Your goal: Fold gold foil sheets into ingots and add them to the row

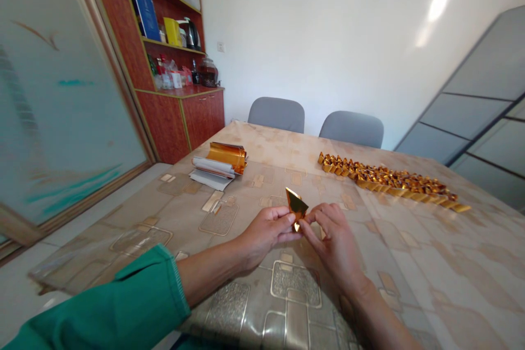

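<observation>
Between both hands, above the table, is a small piece of folded gold foil paper [297, 203] with a pointed top. My left hand [268, 234] pinches its left side with thumb and fingers. On the other side, my right hand [334, 238] grips the lower right edge, its fingers curled close to the left fingertips. The fingers cover the lower middle of the foil, where a small shiny tip shows beneath.
A stack of gold foil sheets [227, 157], partly curled with white backs, lies at the table's left. Rows of folded gold foil pieces [389, 178] stretch across the right. A patterned cover lies over the table [246, 306]. Two grey chairs [275, 114] stand behind; a red cabinet [176, 120] is back left.
</observation>
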`<state>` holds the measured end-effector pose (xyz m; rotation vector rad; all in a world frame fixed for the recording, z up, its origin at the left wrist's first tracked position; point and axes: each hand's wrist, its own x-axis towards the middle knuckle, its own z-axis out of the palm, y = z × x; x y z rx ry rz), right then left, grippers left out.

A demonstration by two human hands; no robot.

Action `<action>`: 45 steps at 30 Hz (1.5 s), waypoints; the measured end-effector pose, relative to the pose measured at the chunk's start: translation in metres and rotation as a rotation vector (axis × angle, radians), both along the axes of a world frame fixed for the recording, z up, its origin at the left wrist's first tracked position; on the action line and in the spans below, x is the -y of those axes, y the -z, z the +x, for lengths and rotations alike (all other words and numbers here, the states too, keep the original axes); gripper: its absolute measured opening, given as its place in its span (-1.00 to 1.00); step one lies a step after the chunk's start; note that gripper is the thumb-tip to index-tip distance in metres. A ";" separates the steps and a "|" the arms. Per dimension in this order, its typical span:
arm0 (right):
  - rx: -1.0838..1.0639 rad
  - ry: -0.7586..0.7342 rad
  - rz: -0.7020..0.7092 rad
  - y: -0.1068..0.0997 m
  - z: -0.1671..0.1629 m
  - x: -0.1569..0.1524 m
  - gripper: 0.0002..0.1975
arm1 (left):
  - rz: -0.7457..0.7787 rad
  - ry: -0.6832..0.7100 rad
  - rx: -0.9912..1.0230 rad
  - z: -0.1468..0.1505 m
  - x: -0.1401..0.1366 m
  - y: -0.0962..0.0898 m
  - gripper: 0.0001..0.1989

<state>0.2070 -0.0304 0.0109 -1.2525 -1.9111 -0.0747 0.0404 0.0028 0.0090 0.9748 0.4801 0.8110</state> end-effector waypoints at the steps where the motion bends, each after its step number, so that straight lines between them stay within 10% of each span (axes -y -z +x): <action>1: 0.003 -0.003 -0.008 0.000 0.000 0.000 -0.82 | -0.007 0.001 -0.001 0.000 0.000 0.000 -0.64; 15: -0.283 -0.055 -0.174 0.007 -0.007 0.000 -0.84 | -0.224 -0.110 0.039 0.004 -0.001 0.005 -0.85; 32: -0.344 0.000 -0.224 0.013 -0.011 -0.003 -0.82 | -0.112 -0.119 0.034 0.006 0.001 0.005 -0.72; 45: -0.850 -0.251 -0.530 0.021 -0.017 -0.006 -0.76 | -0.131 -0.134 0.208 0.008 -0.001 0.004 -0.71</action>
